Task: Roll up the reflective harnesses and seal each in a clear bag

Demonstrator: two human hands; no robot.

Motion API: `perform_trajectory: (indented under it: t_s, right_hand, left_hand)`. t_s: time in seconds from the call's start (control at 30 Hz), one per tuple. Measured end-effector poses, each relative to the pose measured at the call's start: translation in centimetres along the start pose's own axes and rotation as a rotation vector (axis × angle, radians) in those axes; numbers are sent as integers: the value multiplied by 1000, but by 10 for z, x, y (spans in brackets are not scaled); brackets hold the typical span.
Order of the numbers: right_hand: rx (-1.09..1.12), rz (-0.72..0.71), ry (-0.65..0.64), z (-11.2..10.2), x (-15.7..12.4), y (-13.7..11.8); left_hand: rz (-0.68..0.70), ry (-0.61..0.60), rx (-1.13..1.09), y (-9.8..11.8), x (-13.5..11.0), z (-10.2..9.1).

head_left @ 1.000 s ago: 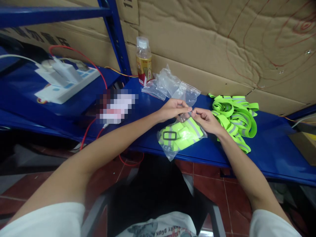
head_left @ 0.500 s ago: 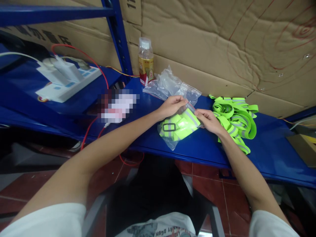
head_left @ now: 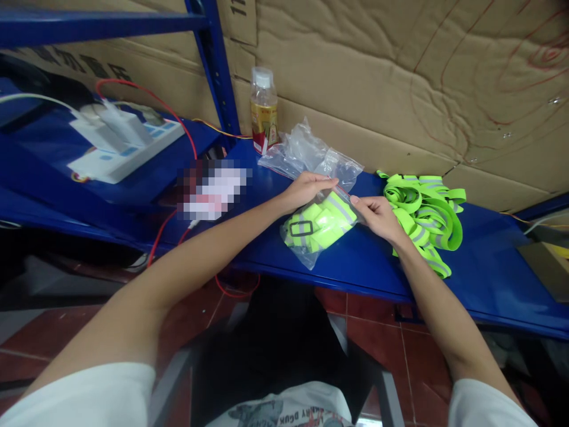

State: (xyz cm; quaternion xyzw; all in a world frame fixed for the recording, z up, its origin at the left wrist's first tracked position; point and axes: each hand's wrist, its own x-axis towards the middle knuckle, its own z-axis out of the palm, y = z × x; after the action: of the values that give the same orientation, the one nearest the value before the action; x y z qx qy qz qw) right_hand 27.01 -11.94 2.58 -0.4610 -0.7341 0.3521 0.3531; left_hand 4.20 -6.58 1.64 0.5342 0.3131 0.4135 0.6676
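A clear zip-lock bag (head_left: 306,258) hangs between my hands over the blue shelf's front part. Folded inside it is a neon-yellow reflective strap (head_left: 326,228) with grey stripes and a black rectangular buckle (head_left: 301,228). My left hand (head_left: 309,188) pinches the left end of the bag's top edge, near the red zip line. At the other end of that edge, my right hand (head_left: 376,214) grips the bag between thumb and fingers. Just right of my right hand lies a heap of the same reflective straps (head_left: 427,216), loosely coiled.
Behind my hands lie empty clear plastic bags (head_left: 311,151) beside a bottle (head_left: 264,112) with a gold and red label. On the left are a white power strip (head_left: 128,157) with plugs and red cables. Cardboard (head_left: 355,77) backs the blue shelf (head_left: 489,255); a cardboard box (head_left: 544,270) sits far right.
The bag's filled lower part has shifted slightly left. My left fingers have stretched a little along the top edge; both hands keep their grip.
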Motion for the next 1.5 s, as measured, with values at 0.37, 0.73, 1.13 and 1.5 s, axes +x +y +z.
perform_trajectory:
  t_s: [0.37,0.73,1.13,1.5]
  right_hand:
    - [-339,-189,-32,-3,0,0]
    - [-7,42,30,8,-3,0]
    - [484,215,163,20,6,3]
    - [-79,184,553,-48,16,34]
  left_hand:
    - [97,84,234,-8,5,-2]
    - [197,128,267,-5,2,1]
    - [251,435,124,-19,25,-17]
    - [426,37,1356,-23,-3,-9]
